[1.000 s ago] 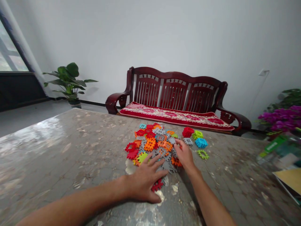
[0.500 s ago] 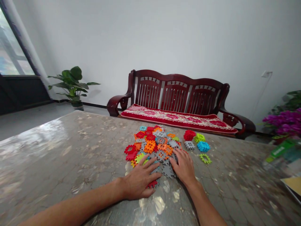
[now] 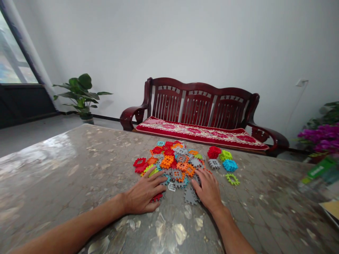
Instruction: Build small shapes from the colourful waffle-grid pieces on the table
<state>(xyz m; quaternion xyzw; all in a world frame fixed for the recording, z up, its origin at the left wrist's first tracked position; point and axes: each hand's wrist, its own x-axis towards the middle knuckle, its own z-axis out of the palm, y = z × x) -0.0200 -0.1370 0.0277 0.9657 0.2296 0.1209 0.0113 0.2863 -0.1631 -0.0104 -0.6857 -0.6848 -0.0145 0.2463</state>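
Note:
A heap of interlocking plastic building pieces [image 3: 167, 162] in orange, red, grey, blue and green lies on the table. My left hand [image 3: 144, 192] rests palm down on its near left side, fingers spread. Beneath that palm a red piece [image 3: 157, 197] partly shows, and a lime green piece [image 3: 150, 171] lies at the fingertips. On the heap's right edge lies my right hand [image 3: 208, 187], fingers stretched out over some pieces. Close to its thumb is a grey triangular piece [image 3: 190, 196]. A small white window-shaped piece [image 3: 172, 187] sits between the hands.
Right of the heap are small stacks: red [image 3: 214, 152], lime green [image 3: 225, 155], blue [image 3: 230, 165] and grey [image 3: 214, 163]. A lime green frame piece [image 3: 232, 179] lies nearer. Behind the patterned table [image 3: 79, 169] stands a wooden bench [image 3: 197, 102]. Purple flowers [image 3: 321, 137] are at far right.
My left hand has slid left, dragging pieces with it. A gap has opened in the near part of the heap, and the white piece now shows. My right hand has barely moved.

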